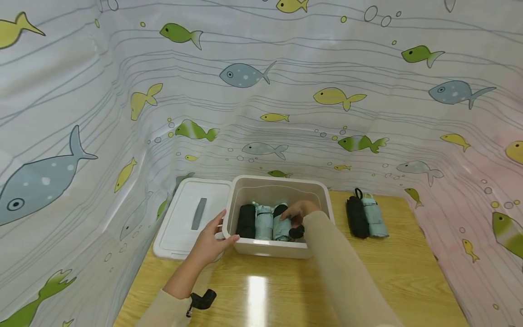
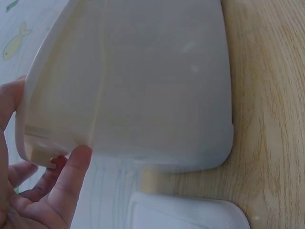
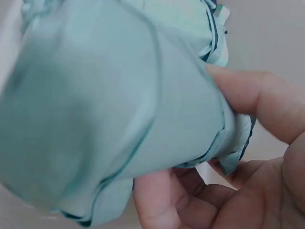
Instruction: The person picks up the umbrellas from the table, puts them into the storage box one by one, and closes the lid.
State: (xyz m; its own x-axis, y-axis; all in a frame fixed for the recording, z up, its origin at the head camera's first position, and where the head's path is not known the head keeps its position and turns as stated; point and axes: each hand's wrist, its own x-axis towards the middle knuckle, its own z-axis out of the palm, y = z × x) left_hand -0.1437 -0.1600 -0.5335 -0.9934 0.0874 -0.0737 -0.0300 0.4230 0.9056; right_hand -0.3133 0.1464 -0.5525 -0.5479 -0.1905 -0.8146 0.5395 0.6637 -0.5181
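Observation:
A white storage box [image 1: 269,247] stands on the table with several folded umbrellas lying side by side in it. My left hand [image 1: 214,240] holds the box at its left rim near the front corner; in the left wrist view its fingers [image 2: 71,183] curl at the rim. Inside the box, my right hand [image 1: 300,210] grips a mint-green folded umbrella [image 3: 119,95], thumb on one side and fingers on the other. To its left lie a second mint-green umbrella [image 1: 264,223] and a black umbrella [image 1: 246,221] against the left wall.
The white lid [image 1: 175,227] with a grey handle lies left of the box. Right of the box, another black umbrella [image 1: 357,217] and mint-green umbrella [image 1: 374,218] lie together on the wooden table [image 1: 392,263]. A fish-patterned curtain [image 1: 302,113] surrounds the table's back and sides.

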